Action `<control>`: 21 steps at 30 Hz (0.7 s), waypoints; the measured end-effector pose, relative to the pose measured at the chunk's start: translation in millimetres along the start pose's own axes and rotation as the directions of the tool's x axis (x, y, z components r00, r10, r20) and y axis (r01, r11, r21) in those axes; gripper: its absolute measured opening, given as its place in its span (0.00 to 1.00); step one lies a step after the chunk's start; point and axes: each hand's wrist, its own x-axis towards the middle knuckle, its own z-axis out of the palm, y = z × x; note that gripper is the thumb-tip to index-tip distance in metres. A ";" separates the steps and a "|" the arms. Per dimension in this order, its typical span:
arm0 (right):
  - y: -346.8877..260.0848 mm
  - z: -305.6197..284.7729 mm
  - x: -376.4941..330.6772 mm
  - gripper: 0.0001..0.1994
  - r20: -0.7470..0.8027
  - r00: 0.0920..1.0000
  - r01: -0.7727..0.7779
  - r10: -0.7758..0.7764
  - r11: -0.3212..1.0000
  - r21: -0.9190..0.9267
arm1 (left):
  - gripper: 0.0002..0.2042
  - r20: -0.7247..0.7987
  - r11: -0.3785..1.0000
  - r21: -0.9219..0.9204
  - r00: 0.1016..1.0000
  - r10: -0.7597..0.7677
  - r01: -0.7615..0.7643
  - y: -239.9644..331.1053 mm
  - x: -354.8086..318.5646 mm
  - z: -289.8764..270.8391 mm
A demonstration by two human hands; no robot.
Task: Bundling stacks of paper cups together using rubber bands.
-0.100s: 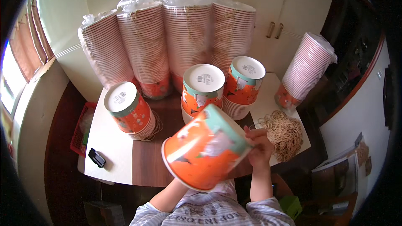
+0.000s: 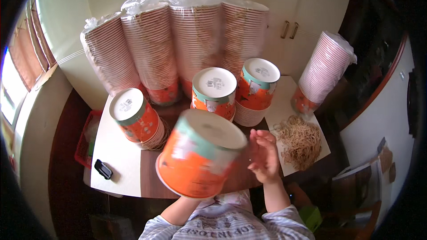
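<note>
A large orange paper bucket (image 2: 195, 160) with a green band is held upside down and tilted above the near middle of the table, its white base facing up. My left forearm (image 2: 180, 210) runs up behind its rim and carries it; the fingers of that hand are hidden by the bucket. Just right of the bucket, my right hand (image 2: 264, 158) is open, fingers apart and holding nothing. Behind the bucket stand two short upturned stacks of like buckets, a middle stack (image 2: 214, 84) and a right stack (image 2: 259, 84). Another short stack (image 2: 138, 118) stands left, with rubber bands around its lower part.
Tall plastic-wrapped bucket stacks (image 2: 151, 49) line the back of the table (image 2: 120, 169). One more wrapped stack (image 2: 324, 66) leans at the right. A pile of tan rubber bands (image 2: 301, 144) lies front right. A small black case (image 2: 103, 169) sits near the left edge, beside a red basket (image 2: 83, 144).
The bucket has moved left and turned more upright, showing more of its base. My right hand has come away from it and opened.
</note>
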 end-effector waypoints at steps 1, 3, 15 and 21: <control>-0.2 2.8 -0.6 0.22 0.017 1.000 0.014 -0.011 0.984 -0.176 | 0.17 0.056 0.996 -0.092 0.998 -0.014 0.019 2.7 -1.6 -1.2; -5.2 -0.1 -1.5 0.17 0.178 0.982 0.047 0.055 0.852 -0.521 | 0.17 0.111 0.983 -0.178 0.994 -0.015 0.035 7.0 -3.7 -3.8; 17.2 30.8 -15.0 0.10 0.352 0.892 -0.005 0.284 0.783 -0.622 | 0.18 -0.043 0.985 0.001 0.984 0.170 -0.171 22.7 -43.4 -46.0; 18.7 33.1 -16.0 0.10 0.347 0.890 -0.024 0.295 0.791 -0.611 | 0.18 -0.103 0.966 0.089 0.962 0.251 -0.243 21.7 -39.5 -58.3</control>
